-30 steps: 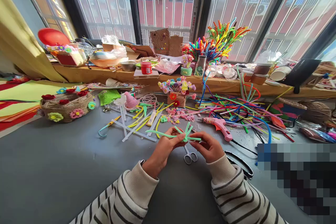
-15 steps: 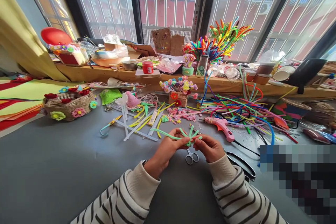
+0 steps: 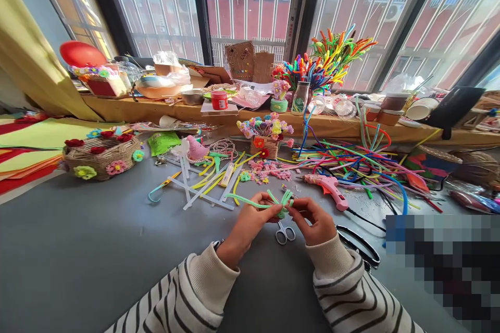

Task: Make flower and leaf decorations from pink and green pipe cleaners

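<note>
Between my two hands, above the grey table, is a bunch of mint-green pipe cleaners [image 3: 284,199] with several loops or ends fanning upward and one long stem reaching left. My left hand [image 3: 255,217] is closed on it, thumb and fingers pinching near the centre. Fingertips of my right hand [image 3: 312,218] pinch the right side of the same bunch. Just below, small scissors [image 3: 285,235] lie on the table, their grey handles showing and their blades partly hidden by my hands.
A pink glue gun [image 3: 327,187] lies to the right, its cord trailing toward black-handled scissors [image 3: 359,244]. Glue sticks [image 3: 203,193] and yellow strips lie to the left. Behind are loose pipe cleaners [image 3: 351,158], a flower box [image 3: 263,145] and a twine basket [image 3: 103,158].
My right fingers have shifted slightly left and up, and the right-hand end of the green pipe cleaner now bends upward against the bunch. My left hand has hardly moved.
</note>
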{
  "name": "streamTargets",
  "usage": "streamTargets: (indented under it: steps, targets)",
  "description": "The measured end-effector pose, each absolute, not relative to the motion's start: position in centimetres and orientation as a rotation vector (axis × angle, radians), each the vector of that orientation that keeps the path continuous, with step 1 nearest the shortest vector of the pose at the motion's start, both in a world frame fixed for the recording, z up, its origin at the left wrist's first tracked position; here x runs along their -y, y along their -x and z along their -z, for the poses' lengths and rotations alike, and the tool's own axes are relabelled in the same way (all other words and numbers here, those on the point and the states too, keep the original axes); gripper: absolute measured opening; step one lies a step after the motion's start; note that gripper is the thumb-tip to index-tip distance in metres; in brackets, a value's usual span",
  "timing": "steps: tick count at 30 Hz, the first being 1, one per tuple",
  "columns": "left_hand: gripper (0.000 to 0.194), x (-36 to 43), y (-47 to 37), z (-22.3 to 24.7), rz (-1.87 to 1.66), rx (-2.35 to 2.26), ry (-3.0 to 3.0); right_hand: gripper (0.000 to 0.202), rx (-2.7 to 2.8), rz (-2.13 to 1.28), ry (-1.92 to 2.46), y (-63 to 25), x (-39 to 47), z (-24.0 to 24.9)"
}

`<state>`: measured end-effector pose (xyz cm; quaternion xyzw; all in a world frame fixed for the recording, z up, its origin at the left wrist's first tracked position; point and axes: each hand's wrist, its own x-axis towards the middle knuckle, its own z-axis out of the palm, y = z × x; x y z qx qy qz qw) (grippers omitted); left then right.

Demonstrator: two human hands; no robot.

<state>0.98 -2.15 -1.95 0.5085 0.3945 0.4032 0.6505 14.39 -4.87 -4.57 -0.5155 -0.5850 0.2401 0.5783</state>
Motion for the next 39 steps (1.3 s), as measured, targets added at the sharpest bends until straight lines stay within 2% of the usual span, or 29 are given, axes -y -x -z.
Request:
streamTargets:
  steps: [6,14,28,39]
  targets:
    - [0.020,2.25,-1.04,2.00,-0.927,-0.870,-1.133,0.018,1.355,-0.495,1.234,-14.54,4.72,4.87]
    - [0.021,2.20,-1.03,2.18,-0.933,-0.872,-1.134,0.011,1.423,-0.376,1.229,-14.32,4.94,4.74]
    - [0.023,2.16,-1.05,2.02,-0.906,-0.873,-1.061,0.015,1.774,0.126,1.109,-14.88,4.58,5.09]
    - [0.023,2.18,-1.02,2.26,-0.935,-0.834,-1.051,0.016,1.803,0.169,1.055,-14.76,4.75,4.74]
